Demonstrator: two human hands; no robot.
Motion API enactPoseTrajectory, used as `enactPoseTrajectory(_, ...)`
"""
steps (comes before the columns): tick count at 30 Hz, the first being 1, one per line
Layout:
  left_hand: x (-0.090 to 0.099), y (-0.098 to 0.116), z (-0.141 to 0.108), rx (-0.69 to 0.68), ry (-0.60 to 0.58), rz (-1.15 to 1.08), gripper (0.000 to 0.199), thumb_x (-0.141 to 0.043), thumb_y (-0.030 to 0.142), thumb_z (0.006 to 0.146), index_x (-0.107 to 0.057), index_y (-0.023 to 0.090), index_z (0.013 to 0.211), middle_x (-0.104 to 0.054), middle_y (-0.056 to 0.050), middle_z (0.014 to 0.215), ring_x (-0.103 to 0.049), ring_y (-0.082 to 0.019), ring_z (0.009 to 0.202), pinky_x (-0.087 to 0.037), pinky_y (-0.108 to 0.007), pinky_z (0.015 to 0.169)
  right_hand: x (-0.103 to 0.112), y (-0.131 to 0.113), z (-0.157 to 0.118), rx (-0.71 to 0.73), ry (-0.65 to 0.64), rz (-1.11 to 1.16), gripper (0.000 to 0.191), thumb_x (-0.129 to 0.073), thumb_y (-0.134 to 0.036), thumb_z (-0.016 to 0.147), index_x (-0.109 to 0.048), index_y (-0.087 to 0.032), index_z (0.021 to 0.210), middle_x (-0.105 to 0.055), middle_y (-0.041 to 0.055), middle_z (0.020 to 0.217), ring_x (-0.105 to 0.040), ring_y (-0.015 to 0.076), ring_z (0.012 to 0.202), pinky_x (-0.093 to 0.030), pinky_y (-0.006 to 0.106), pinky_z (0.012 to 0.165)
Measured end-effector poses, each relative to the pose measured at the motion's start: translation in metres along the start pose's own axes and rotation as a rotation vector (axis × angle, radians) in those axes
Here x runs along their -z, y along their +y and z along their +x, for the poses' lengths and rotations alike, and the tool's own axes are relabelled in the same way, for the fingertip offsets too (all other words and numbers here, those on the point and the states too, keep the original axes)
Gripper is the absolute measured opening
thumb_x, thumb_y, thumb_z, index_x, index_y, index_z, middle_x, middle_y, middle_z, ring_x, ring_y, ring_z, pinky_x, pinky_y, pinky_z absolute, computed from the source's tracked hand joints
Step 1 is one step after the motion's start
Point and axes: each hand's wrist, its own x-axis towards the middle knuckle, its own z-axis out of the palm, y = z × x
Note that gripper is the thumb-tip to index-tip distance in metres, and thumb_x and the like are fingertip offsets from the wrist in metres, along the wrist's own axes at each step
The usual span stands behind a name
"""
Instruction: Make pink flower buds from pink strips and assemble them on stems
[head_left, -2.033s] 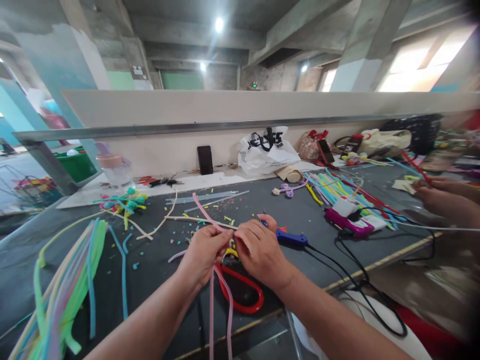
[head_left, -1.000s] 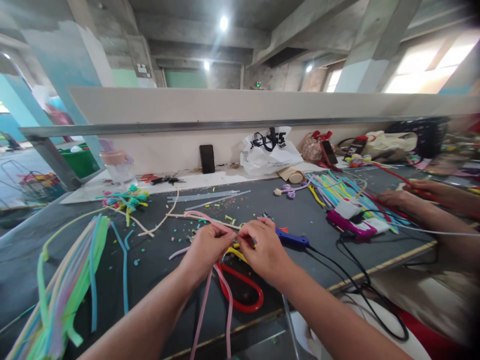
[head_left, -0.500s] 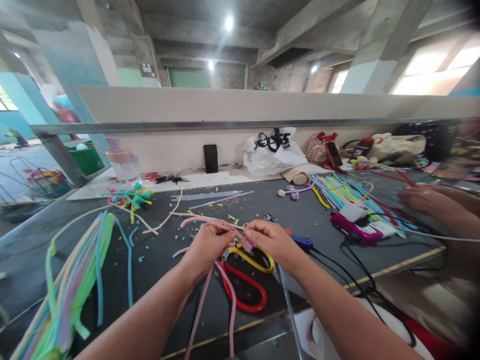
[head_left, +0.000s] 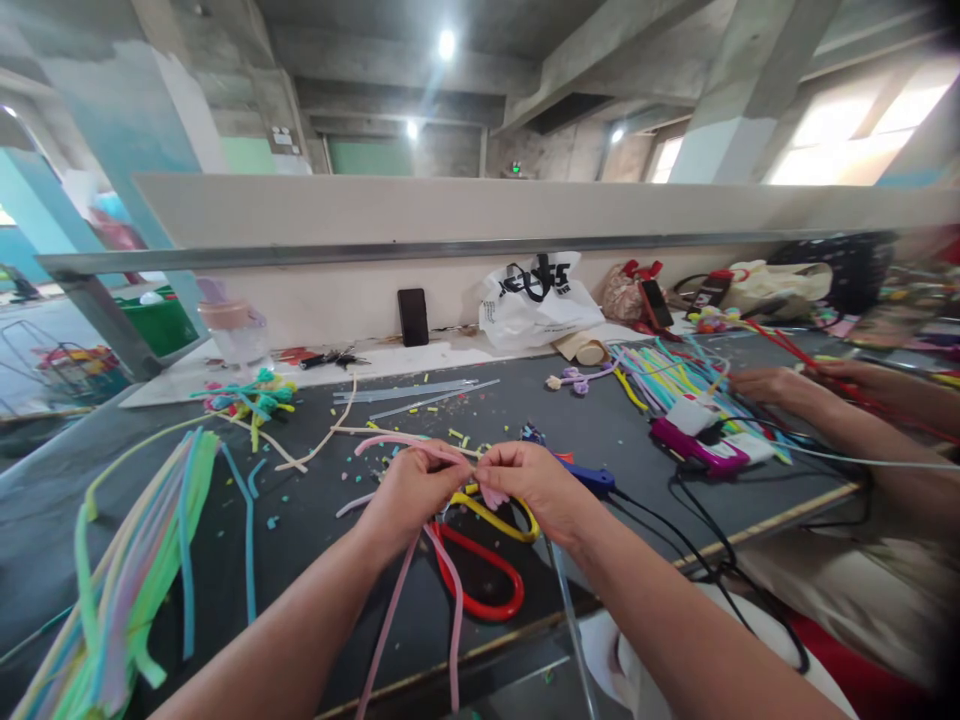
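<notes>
Fingers closed, my left hand (head_left: 420,488) grips pink strips (head_left: 457,620); two of them hang down past the table's front edge and one sticks out to the upper left. My right hand (head_left: 529,485) pinches a small bunched pink piece (head_left: 491,494) at its fingertips, almost touching the left fingertips. Beneath and between the hands lie scissors with one red handle (head_left: 487,612) and one yellow handle (head_left: 501,525); their blades are hidden. A blue tool (head_left: 589,478) with a black cord rests just right of my right hand.
Long pastel strips (head_left: 142,580) lie at the left, more (head_left: 675,375) at the right beside a purple power strip (head_left: 697,448). A cup (head_left: 234,330), phone (head_left: 413,317) and white bag (head_left: 536,300) line the back. Another person's hands (head_left: 780,388) work at the right.
The view has shifted slightly. My hands stay close together, still holding the pink pieces. The other person's hands have moved, and one now reaches left near the strips.
</notes>
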Motion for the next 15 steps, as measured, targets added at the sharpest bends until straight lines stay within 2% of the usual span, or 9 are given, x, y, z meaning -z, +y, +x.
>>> enactPoseTrajectory(4,-0.001,-0.002,-0.001,0.077,-0.054,-0.134,0.021,-0.067,0.031,0.068,-0.058,0.013,0.064,-0.050,0.005,0.050,-0.027,-0.002,0.036,-0.016,-0.017,0.036,-0.005,-0.001,-0.001,0.212,0.162,-0.439,0.010,-0.057,-0.022,0.071,-0.057,-0.017,0.062,-0.055,-0.0021,0.052,-0.048,0.0113,0.049,-0.037,0.024,0.052)
enactPoseTrajectory(8,-0.003,0.001,-0.003,0.165,-0.055,-0.294,0.025,-0.072,0.031,0.064,-0.060,0.010,0.063,-0.046,0.005,0.048,-0.030,-0.001,0.037,-0.015,-0.015,0.034,-0.008,0.005,-0.001,0.524,0.297,-0.871,0.012,-0.055,-0.014,0.072,-0.055,-0.019,0.060,-0.059,0.0001,0.061,-0.053,0.0151,0.063,-0.038,0.035,0.077)
enactPoseTrajectory(11,-0.002,0.000,-0.002,0.222,-0.037,-0.355,0.025,-0.074,0.029,0.061,-0.061,0.008,0.065,-0.049,0.002,0.054,-0.035,-0.001,0.040,-0.014,-0.013,0.033,-0.008,0.012,-0.002,0.758,0.330,-1.184,0.014,-0.049,-0.013,0.079,-0.056,-0.019,0.069,-0.062,0.0016,0.071,-0.054,0.0166,0.073,-0.026,0.042,0.093)
enactPoseTrajectory(15,0.002,-0.005,0.003,0.280,-0.055,-0.375,0.025,-0.073,0.028,0.059,-0.061,0.007,0.065,-0.051,0.000,0.058,-0.037,-0.001,0.041,-0.014,-0.012,0.032,-0.009,0.021,-0.002,0.856,0.318,-1.392,0.020,-0.042,-0.015,0.087,-0.056,-0.018,0.073,-0.062,0.0046,0.077,-0.052,0.0182,0.079,-0.023,0.043,0.097)
